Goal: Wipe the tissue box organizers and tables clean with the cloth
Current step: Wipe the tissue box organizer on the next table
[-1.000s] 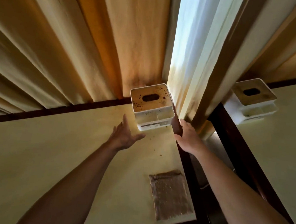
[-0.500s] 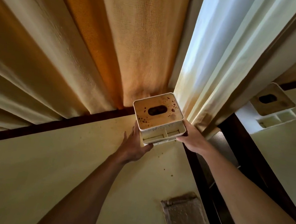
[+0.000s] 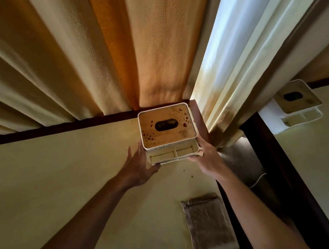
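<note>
A white tissue box organizer with a wooden lid, an oval slot and dark red spots stands at the far right corner of the cream table. My left hand holds its left front side, thumb under the front edge. My right hand grips its right side. The folded grey-brown cloth lies on the table near the right edge, below my right arm. A second organizer sits on another cream table at the far right.
Beige and orange curtains hang right behind the table. A dark gap with a grey floor and a white cable separates the two tables. Small dark crumbs lie on the table near the organizer.
Both hands reached forward and took hold of the spotted organizer's sides. The organizer has shifted slightly toward me, and the view has moved closer.
</note>
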### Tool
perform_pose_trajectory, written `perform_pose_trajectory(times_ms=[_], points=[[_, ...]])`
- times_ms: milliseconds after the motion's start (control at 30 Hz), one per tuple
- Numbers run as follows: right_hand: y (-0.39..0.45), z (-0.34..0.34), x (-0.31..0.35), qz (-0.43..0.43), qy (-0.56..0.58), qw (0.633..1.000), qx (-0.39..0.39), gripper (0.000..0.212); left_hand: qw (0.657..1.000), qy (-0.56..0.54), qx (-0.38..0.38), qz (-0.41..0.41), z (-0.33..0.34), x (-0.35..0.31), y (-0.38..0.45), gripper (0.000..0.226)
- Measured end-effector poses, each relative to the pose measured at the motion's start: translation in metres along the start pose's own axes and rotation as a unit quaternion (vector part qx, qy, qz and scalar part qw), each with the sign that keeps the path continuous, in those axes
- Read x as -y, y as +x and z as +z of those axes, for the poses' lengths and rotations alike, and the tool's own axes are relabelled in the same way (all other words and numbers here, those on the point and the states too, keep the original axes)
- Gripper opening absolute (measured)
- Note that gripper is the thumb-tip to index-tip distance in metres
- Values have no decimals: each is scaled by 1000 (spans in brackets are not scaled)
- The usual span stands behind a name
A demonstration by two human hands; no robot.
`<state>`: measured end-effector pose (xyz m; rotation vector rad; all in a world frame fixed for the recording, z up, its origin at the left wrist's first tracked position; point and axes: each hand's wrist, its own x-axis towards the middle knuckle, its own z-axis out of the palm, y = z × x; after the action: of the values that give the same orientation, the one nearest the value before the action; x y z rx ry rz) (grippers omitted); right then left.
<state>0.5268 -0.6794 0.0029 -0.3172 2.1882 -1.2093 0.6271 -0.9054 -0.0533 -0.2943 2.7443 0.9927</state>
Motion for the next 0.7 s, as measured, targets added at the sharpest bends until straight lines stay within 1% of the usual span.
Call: perform_pose_trajectory(times_ms=[133, 267, 367, 500, 533, 633, 700], points=[[-54, 35, -9, -3, 24, 999, 22, 76, 1000, 4, 3, -21, 0, -2, -74, 87], [-107, 66, -18, -16, 43, 998, 42, 77, 998, -34, -8, -61, 6, -13, -143, 92], [-139, 83, -27, -25, 42, 998, 50, 79, 996, -52, -13, -71, 14, -16, -184, 98], [-167, 99, -38, -41, 41, 997, 51, 83, 994, -60, 2, -93, 23, -13, -221, 107], [-172, 103, -40, -41, 38, 997, 49, 84, 993, -63, 5, -95, 25, -14, -228, 106], [-181, 114, -44, -44, 26, 997, 56, 88, 991, -76, 12, -113, 26, -16, -240, 93], [-185, 120, -44, -37, 17, 998, 54, 87, 991, -57, 21, -115, 25, -13, -245, 90]])
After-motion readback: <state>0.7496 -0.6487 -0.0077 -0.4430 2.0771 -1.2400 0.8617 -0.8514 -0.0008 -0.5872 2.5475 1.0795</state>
